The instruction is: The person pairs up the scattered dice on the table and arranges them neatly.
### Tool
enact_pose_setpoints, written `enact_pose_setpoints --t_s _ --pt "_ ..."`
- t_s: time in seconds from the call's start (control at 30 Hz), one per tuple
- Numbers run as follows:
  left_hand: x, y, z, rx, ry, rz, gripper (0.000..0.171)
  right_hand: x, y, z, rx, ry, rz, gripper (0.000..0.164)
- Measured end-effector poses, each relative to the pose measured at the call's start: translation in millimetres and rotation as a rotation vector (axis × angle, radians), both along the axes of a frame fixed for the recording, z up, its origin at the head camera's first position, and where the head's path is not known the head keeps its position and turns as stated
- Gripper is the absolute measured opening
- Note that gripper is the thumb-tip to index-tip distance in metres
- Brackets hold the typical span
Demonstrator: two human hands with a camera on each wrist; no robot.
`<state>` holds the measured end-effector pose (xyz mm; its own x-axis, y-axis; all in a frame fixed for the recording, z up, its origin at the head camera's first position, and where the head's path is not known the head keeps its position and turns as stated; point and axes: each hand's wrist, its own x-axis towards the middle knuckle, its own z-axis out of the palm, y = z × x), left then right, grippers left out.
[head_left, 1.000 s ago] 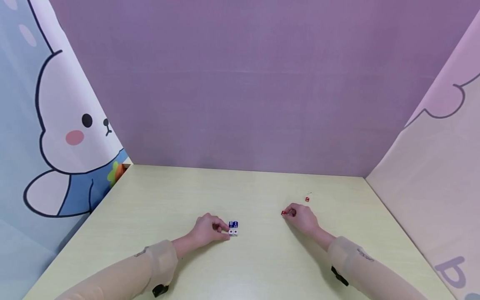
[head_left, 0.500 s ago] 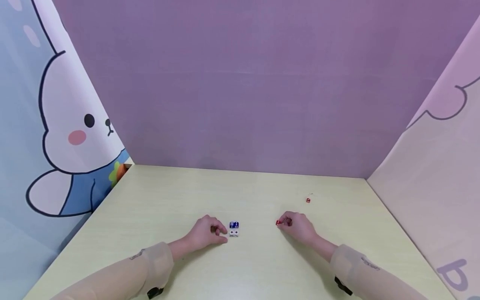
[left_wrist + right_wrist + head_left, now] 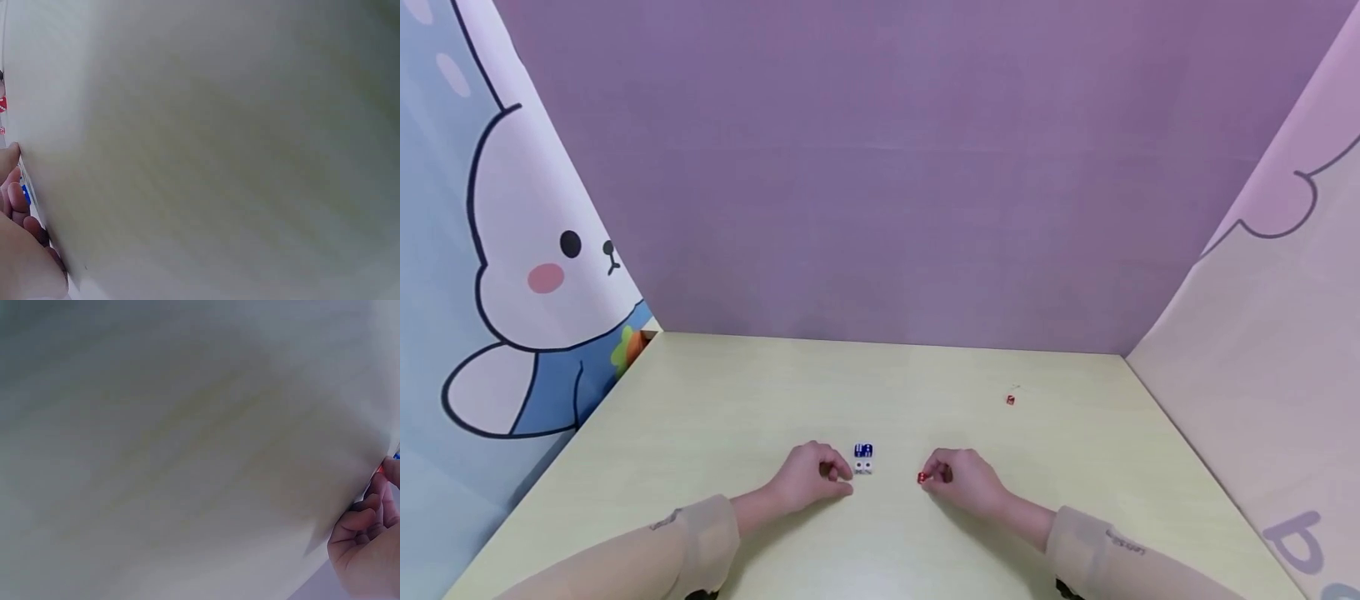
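In the head view, two blue dice (image 3: pixel 863 450) sit side by side right behind two white dice (image 3: pixel 863 468). My left hand (image 3: pixel 808 479) is just left of them, thumb and bent fingers apart with nothing between them. On the other side, my right hand (image 3: pixel 966 481) pinches a red die (image 3: pixel 921 477) between thumb and fingertips, low over the table. A sliver of that red die (image 3: pixel 380 469) shows at the fingertips in the right wrist view. Past the fingers in the left wrist view, a bit of blue die (image 3: pixel 25 194) appears.
A second red die (image 3: pixel 1011 400) lies farther back on the right of the pale wooden table (image 3: pixel 760 392). A purple panel (image 3: pixel 880 183) rises along the back edge. Printed cloths stand at both sides, the left one with a cartoon rabbit (image 3: pixel 542 242).
My right hand has carried the red die leftward and nearer to me, toward the blue and white dice. My left hand has drawn slightly back from the white dice.
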<state>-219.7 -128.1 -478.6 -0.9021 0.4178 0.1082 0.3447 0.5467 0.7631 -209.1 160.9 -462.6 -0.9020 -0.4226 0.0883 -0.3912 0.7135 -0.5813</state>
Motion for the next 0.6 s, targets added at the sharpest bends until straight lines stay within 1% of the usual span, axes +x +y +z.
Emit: enact_pose_setpoints --t_s 0.27,0.47,0.6 --pt "4.2 5.3 -2.7 -0.002 0.012 -0.011 0.014 7.7 -23.6 0.9 -0.022 -0.03 0.062 0.009" --pt "3.9 4.2 -4.8 -0.027 0.039 -0.03 0.015 7.5 -44.3 2.1 -0.022 -0.039 0.091 0.009" --pt "2.0 3.4 -7.6 -0.039 0.057 -0.031 0.014 6.0 -57.8 2.9 -0.015 -0.029 0.117 0.009"
